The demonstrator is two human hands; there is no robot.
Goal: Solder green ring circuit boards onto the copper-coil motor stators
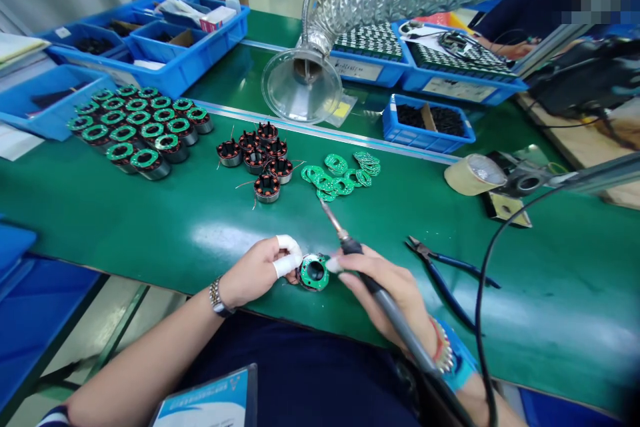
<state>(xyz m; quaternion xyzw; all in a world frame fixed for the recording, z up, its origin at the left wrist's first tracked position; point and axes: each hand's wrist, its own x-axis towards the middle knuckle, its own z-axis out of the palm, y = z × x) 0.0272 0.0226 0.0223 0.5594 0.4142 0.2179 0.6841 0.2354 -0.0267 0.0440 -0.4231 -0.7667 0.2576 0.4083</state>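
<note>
On green bench mat (100,227) | left fingers (287,258) (white-taped) pinch circuit-board stator (314,272) | right fingers (350,267) grip soldering iron (385,300)

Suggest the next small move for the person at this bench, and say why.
Probably lower the tip of the soldering iron onto the green circuit board: the left hand already steadies the board, and the right hand grips the iron with its tip held just clear of it.

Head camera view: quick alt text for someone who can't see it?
The right hand holds a soldering iron beside a green circuit board on a stator, steadied by the left hand with white-wrapped fingertips, on a green workbench.
</note>
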